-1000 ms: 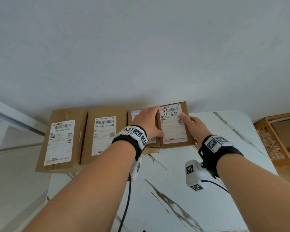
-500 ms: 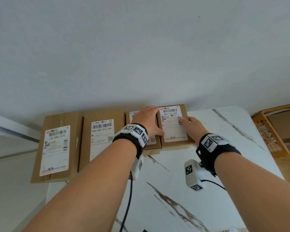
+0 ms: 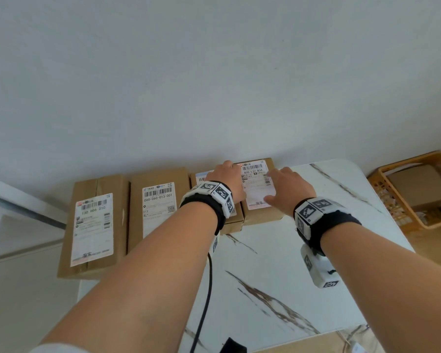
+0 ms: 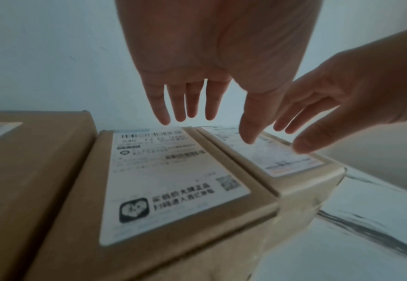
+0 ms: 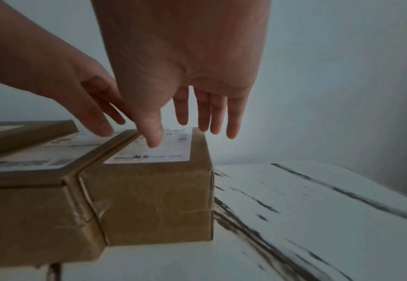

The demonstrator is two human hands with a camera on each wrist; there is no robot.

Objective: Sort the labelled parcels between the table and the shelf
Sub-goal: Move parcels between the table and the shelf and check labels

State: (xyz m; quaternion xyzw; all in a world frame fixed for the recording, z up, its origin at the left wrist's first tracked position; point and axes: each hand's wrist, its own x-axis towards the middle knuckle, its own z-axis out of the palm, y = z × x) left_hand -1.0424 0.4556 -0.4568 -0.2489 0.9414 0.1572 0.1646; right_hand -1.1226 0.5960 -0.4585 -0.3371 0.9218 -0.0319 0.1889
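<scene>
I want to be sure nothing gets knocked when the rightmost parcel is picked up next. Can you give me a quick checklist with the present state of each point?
1. Left hand free: ok, fingers straight above the parcels, holding nothing.
2. Right hand free: ok, open over the rightmost parcel, not gripping it.
3. Right side of that parcel clear for fingers: ok, only bare table beside it.
4. Left side clear: not ok, the neighbour parcel sits flush against it.
5. Label facing up and readable: ok.
6. Room behind, at the wall: cannot tell, the hands hide the far edge.
</scene>
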